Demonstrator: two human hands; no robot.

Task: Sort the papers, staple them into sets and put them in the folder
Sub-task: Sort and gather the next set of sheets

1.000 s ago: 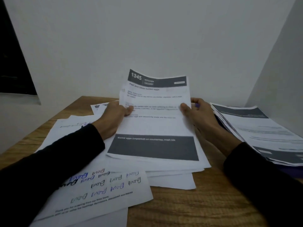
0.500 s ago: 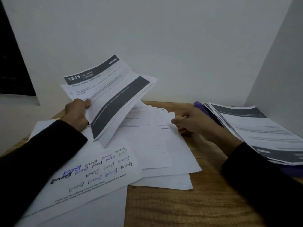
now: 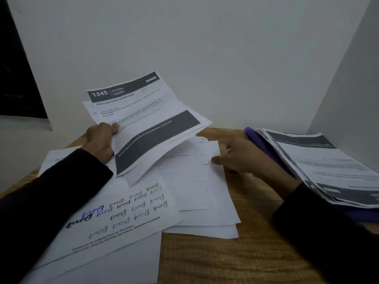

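left hand (image 3: 101,141): raised at the far left, thumb pinched onto a held set of sheets (image 3: 143,119) (fingers hidden behind) | right hand (image 3: 244,155): held low at the right, fingers loosely extended leftward, nothing gripped | both forearms: covered by dark sleeves, angled in from the near corners

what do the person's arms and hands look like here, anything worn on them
Both arms are covered by long black sleeves, the left sleeve and the right sleeve, plain with no visible markings, each ending at the wrist. The left hand and right hand are bare: no gloves. No ring, watch or bracelet shows, though the light is dim.
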